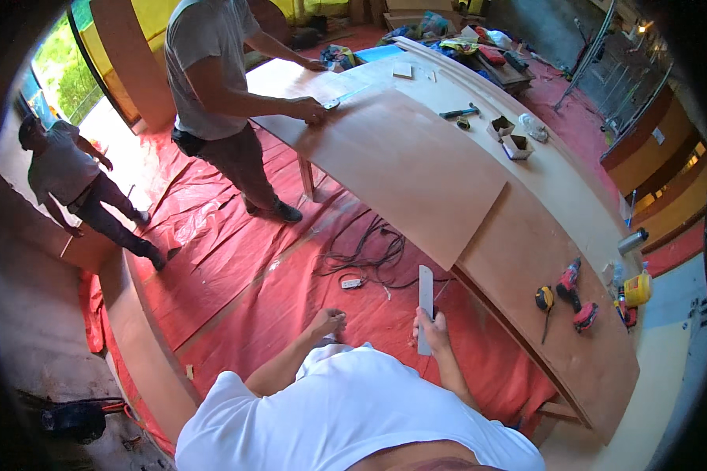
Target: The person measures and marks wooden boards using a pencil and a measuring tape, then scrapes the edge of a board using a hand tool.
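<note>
My right hand (pixel 434 330) is closed around a flat metal strip (pixel 426 286), which looks like a steel ruler with a rounded upper end. It stands nearly upright just off the edge of a large wooden panel (pixel 416 180). In front of my chest, my left hand (pixel 327 322) is held with curled fingers; whatever may be inside them is hidden. Across the panel's far left end leans a co-worker (pixel 220 86) in a grey shirt. One of that person's hands rests beside a thin tool (pixel 344 100) on the panel, the other on the table.
On the table lie a hammer (pixel 459 112), small boxes (pixel 516 147), a red drill (pixel 569 284), a tape measure (pixel 544 298) and a yellow bottle (pixel 639 289). A cable (pixel 361 251) coils on the red floor sheet (pixel 236 314). Another person (pixel 78 177) walks at left.
</note>
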A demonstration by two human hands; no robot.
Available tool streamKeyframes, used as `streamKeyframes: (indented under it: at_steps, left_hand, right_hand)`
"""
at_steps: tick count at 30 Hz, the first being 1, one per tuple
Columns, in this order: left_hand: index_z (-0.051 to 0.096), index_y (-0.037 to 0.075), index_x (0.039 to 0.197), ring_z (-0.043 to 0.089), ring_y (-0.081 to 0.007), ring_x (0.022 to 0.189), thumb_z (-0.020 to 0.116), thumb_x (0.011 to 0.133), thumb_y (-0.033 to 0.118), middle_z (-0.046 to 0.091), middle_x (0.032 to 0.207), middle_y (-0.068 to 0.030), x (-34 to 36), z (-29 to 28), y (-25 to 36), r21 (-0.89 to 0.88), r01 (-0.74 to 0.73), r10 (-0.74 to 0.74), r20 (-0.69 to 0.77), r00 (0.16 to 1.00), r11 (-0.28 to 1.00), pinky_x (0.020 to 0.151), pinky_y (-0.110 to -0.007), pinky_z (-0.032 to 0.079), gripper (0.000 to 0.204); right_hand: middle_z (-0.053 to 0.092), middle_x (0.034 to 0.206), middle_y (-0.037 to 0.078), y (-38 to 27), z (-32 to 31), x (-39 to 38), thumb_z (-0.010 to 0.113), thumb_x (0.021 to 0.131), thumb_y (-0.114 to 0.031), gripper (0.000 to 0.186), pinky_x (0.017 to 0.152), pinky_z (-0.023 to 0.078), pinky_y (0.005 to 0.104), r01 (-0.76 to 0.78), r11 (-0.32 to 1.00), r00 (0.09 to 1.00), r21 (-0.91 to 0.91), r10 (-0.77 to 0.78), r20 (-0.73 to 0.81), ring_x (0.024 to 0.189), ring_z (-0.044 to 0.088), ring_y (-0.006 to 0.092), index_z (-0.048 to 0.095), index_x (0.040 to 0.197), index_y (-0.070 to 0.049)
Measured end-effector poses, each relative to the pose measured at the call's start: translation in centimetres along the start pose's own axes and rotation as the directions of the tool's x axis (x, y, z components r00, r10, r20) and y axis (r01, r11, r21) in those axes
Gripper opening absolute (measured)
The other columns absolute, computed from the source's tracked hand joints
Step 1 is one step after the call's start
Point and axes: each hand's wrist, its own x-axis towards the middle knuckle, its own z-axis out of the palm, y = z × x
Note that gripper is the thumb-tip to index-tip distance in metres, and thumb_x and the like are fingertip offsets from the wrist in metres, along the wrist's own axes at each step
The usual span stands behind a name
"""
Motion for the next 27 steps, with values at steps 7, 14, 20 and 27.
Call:
streamKeyframes:
  at_steps: [7,14,20,27]
  left_hand:
    - [0.054,-0.005,0.117,0.061,-0.0166,0.079,0.059,0.087,0.026,0.064,0.089,-0.0098,3.1,-5.0,0.0,0.179,-0.038,0.033,0.031,0.999,0.983,0.069,-0.029,0.049,0.043]
    - [0.052,-0.004,0.12,0.061,-0.0236,0.095,0.064,0.082,0.026,0.062,0.108,-0.0186,8.0,-13.4,-6.1,0.397,0.026,0.076,-0.24,0.968,0.918,0.08,-0.034,0.05,0.05]
    - [0.058,-0.003,0.113,0.063,-0.0259,0.088,0.063,0.081,0.021,0.065,0.098,-0.019,1.5,-14.8,-0.1,0.208,0.169,-0.068,-0.42,0.905,0.963,0.077,-0.033,0.05,0.04]
    - [0.067,0.001,0.099,0.065,-0.0243,0.085,0.062,0.08,0.023,0.067,0.093,-0.0162,2.5,-15.8,-6.2,0.42,0.156,0.052,-0.442,0.895,0.894,0.077,-0.034,0.051,0.029]
  right_hand:
    - [0.056,0.074,0.002,-2.7,6.0,3.3,0.066,0.081,-0.023,0.024,0.056,0.045,0.0257,0.208,0.909,0.96,-0.362,-0.261,-0.104,0.061,0.054,0.0108,0.054,0.088,-0.004]
    - [0.058,0.079,0.002,-4.3,8.5,5.6,0.066,0.078,-0.015,0.022,0.063,0.045,0.0272,0.231,0.855,0.941,-0.464,-0.318,-0.118,0.07,0.053,0.0101,0.056,0.093,-0.003]
    - [0.058,0.077,0.002,-4.6,8.9,8.4,0.066,0.079,-0.015,0.021,0.061,0.045,0.0278,0.175,0.821,0.965,-0.543,-0.253,-0.073,0.069,0.054,0.0105,0.056,0.092,-0.002]
    - [0.058,0.076,0.003,-4.7,9.5,10.6,0.065,0.081,-0.015,0.019,0.056,0.045,0.0267,0.223,0.846,0.972,-0.484,-0.23,0.047,0.064,0.055,0.0104,0.055,0.092,-0.003]
